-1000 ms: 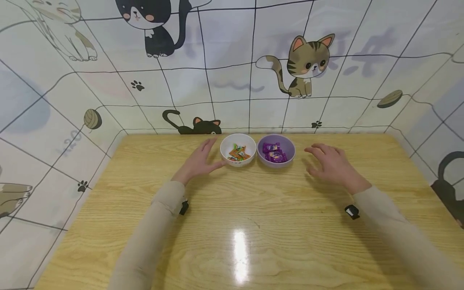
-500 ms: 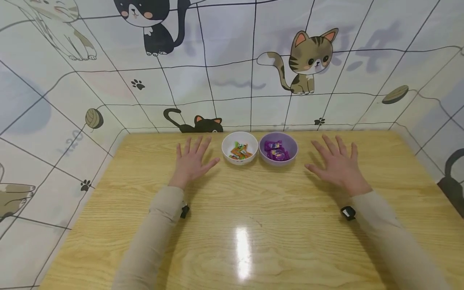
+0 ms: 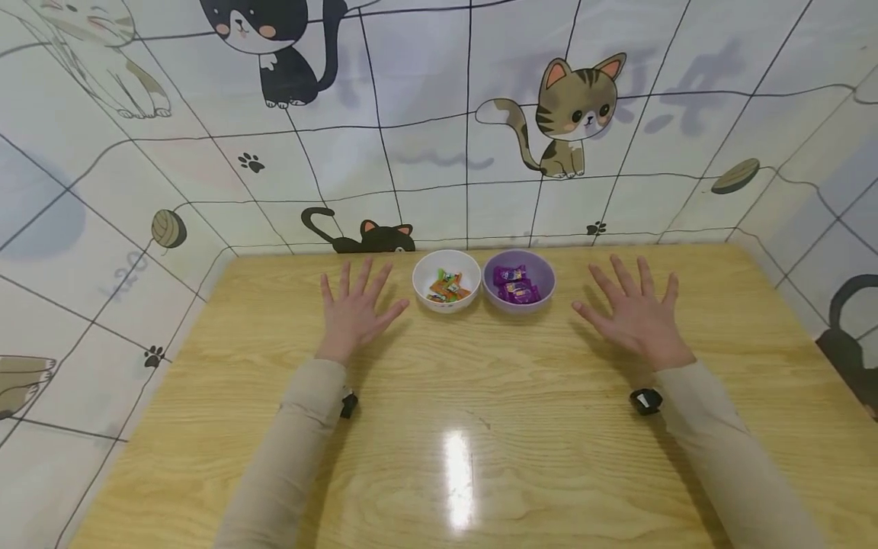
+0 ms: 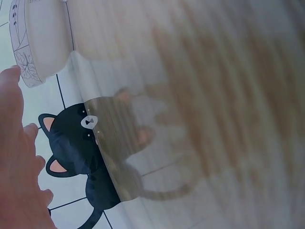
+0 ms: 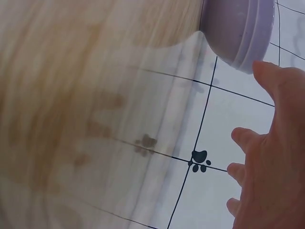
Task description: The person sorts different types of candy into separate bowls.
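Observation:
Side by side at the back of the table stand a white bowl (image 3: pixel 447 306) and a purple bowl (image 3: pixel 519 307). Candies in orange and green wrappers (image 3: pixel 449 287) lie in the white one; purple-wrapped candies (image 3: pixel 517 290) lie in the other. My left hand (image 3: pixel 353 316), fingers spread and straight, is left of the white bowl and holds nothing. To the right of the purple bowl, my right hand (image 3: pixel 638 316) is likewise spread, with nothing in it. Each wrist view shows the nearby bowl from the side, past the thumb.
The wooden table (image 3: pixel 480 396) reaches back to a white wall covering (image 3: pixel 439 168) printed with cats and grid lines. More of this covering rises on the left and right sides. A small black device (image 3: pixel 646 401) is at the right wrist, another (image 3: pixel 348 404) at the left.
Both hands have gone from bent fingers near the bowls to flat, spread fingers, the left drawing slightly away from the white bowl. The bowls and candies have stayed put.

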Demonstrator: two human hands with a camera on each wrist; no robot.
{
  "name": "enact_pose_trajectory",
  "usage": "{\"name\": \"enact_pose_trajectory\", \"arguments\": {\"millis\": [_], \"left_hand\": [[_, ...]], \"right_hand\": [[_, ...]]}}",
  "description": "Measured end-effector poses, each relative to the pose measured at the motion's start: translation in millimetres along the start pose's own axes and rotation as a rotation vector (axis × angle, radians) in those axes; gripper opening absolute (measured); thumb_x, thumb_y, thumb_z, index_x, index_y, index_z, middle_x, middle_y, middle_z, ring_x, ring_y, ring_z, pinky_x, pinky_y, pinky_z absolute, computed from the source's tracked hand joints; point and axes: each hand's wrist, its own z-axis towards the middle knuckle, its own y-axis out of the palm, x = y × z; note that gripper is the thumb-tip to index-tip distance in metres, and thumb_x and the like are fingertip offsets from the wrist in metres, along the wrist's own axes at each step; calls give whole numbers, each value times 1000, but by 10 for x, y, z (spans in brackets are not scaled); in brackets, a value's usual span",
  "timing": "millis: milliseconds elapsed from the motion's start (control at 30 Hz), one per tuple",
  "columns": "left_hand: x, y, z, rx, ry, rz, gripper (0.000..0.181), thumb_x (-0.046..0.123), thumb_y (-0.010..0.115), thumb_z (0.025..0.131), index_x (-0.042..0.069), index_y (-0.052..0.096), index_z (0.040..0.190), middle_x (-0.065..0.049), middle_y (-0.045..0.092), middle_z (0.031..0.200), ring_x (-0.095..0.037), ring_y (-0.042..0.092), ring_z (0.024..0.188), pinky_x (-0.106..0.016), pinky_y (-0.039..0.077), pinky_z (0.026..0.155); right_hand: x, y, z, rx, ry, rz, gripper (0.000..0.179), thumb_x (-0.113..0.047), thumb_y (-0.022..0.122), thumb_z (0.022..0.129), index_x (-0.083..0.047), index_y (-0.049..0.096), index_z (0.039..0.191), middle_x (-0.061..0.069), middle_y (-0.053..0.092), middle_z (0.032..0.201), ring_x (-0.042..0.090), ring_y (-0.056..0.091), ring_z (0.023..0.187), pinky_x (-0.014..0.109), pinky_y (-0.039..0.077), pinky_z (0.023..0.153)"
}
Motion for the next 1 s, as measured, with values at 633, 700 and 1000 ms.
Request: {"name": "enact_pose_trajectory", "arguments": {"millis": [633,700,1000], "left_hand": [[3,-16,-3,-18,-68,-108,81,74,27,91,29,10,157,-3,-5,161,-35,-6,144,-63,-10,107],[-13,-22,-7,-11,-69,-123,83,75,27,90,29,10,157,-4,-5,161,-36,-6,144,-64,-10,106],[-71,-41,-52,-20,-85,-127,84,77,25,89,30,7,157,-2,-8,161,-35,-8,144,-62,-12,106]], "right_hand": [[-7,-36,-11,7,31,63,85,-69,32,93,-18,11,157,17,-1,160,41,-20,139,68,-23,95],[-5,-44,0,11,34,68,84,-70,31,93,-19,11,157,16,-2,160,41,-22,139,68,-24,94],[-34,-10,23,5,29,57,84,-70,31,93,-21,8,157,14,-7,160,41,-22,139,68,-23,95]]}}
